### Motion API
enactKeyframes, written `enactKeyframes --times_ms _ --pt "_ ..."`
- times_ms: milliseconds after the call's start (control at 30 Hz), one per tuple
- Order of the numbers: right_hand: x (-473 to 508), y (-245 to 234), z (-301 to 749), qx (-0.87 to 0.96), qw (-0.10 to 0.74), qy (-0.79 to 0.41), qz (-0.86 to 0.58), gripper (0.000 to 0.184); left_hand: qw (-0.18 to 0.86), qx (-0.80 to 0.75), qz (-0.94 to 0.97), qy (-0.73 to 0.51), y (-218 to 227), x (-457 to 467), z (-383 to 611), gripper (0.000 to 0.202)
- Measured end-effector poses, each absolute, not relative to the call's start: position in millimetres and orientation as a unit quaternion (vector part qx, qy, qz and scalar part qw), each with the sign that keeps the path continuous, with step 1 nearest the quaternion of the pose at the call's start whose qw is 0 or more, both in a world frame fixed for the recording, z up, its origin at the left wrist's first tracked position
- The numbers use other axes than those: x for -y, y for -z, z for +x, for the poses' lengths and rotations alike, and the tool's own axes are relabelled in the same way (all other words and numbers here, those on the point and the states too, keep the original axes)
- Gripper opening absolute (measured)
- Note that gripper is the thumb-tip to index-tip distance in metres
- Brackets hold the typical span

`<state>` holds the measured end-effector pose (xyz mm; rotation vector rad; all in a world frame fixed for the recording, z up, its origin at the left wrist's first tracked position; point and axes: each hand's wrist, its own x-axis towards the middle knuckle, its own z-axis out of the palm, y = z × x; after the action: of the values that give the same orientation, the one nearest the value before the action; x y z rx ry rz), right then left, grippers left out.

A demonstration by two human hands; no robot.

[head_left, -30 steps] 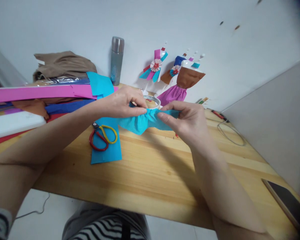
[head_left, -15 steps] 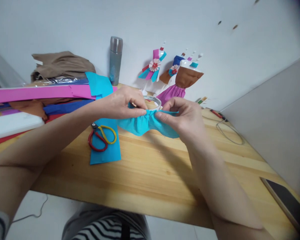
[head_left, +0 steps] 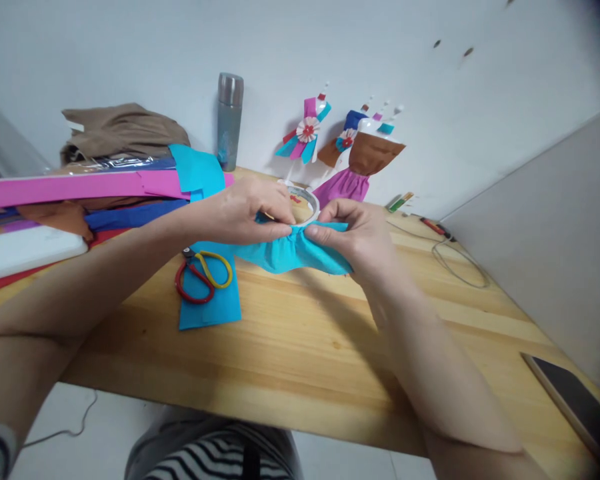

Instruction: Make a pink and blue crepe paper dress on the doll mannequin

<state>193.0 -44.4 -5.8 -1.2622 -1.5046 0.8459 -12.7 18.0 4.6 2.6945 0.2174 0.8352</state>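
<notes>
Both my hands pinch a piece of turquoise crepe paper (head_left: 290, 255) above the wooden table (head_left: 305, 333), gathered into pleats at its middle. My left hand (head_left: 245, 213) grips the left side of the gather with thumb and fingers closed. My right hand (head_left: 353, 237) pinches the right side, fingertips almost touching the left hand's. Just behind the hands lies a roll of white tape (head_left: 303, 200). Red and yellow scissors (head_left: 200, 275) rest on a flat turquoise sheet (head_left: 215, 300) to the left of the hands.
Stacked pink, blue and red paper sheets (head_left: 80, 190) and a brown cloth (head_left: 123, 130) fill the left. A grey flask (head_left: 229, 121) and two paper dress models (head_left: 360, 167) stand by the wall. A thin cable (head_left: 455, 267) and a dark phone (head_left: 573, 403) lie at right.
My hands have drawn closer together, bunching the turquoise paper tighter. Its right half has dropped lower below my right hand.
</notes>
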Motion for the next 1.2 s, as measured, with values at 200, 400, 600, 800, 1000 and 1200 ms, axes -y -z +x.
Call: enactKeyframes --times_ms 200,400,600,800,1000,1200 --pt "39 12 193 0.569 0.478 -0.423 -0.519 0.039 0.172 -0.06 0.941 -0.286 -6 -22 -15 0.027" --pt "46 2 196 0.613 0.46 -0.396 -0.506 0.042 0.235 -0.082 0.918 -0.309 1 -42 -24 0.017" --pt "57 -8 199 0.671 0.414 -0.393 -0.474 0.043 0.272 -0.099 0.911 -0.293 4 -52 -31 0.015" --pt "60 -11 201 0.674 0.43 -0.361 -0.481 0.041 0.266 -0.108 0.915 -0.284 3 -51 -31 0.015" --pt "58 -5 194 0.688 0.442 -0.298 -0.493 0.03 0.249 -0.126 0.918 -0.283 3 -48 -30 0.017" --pt "59 -3 192 0.707 0.445 -0.261 -0.484 0.021 0.246 -0.111 0.917 -0.295 5 -49 -28 0.018"
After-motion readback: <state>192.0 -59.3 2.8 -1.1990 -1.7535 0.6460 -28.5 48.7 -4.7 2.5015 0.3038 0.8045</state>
